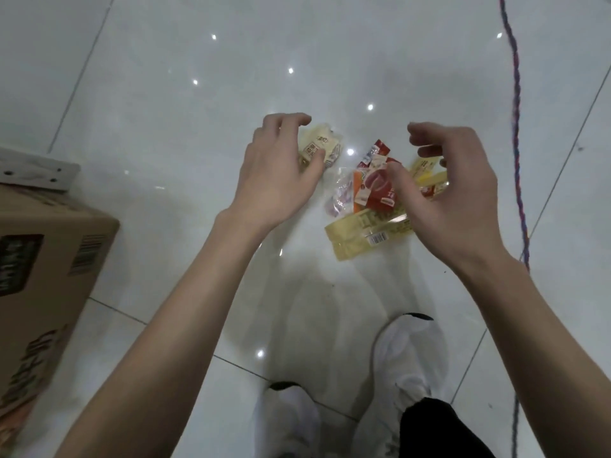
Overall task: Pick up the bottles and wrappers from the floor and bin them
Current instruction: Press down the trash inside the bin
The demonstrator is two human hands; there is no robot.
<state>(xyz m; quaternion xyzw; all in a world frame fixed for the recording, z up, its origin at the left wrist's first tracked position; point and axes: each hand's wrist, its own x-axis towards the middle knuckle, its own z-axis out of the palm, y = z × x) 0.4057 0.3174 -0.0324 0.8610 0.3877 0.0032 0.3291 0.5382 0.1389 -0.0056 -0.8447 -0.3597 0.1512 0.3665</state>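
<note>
Obs., person bent over a white tiled floor (165,94), both forearms bare and reaching down.

Left hand (274,173): fingers (297,120) curled in a claw over a crumpled cream wrapper (325,147). The wrapper sits in the gap between index finger and thumb, and the thumb tip overlaps its near edge. Cannot tell whether it is actually pinched or only covered.

Right hand (463,193): fingers (426,130) bent and slightly spread above a small litter pile. The thumb lies across the right edge of a red wrapper (373,190). Pale yellow strips (426,164) show between thumb and curled fingers; contact not determinable.

Pile layout: a clear wrapper (339,196) touches the red one on its left. A long yellow packet (357,238) with a barcode lies flat just nearer the person, partly under the red one. The cream wrapper lies apart, to the left of the pile.

Surroundings: cardboard box (49,259) at far left; braided blue-red cord (515,127) running down the right side; two white shoes (406,355) below the pile.
</note>
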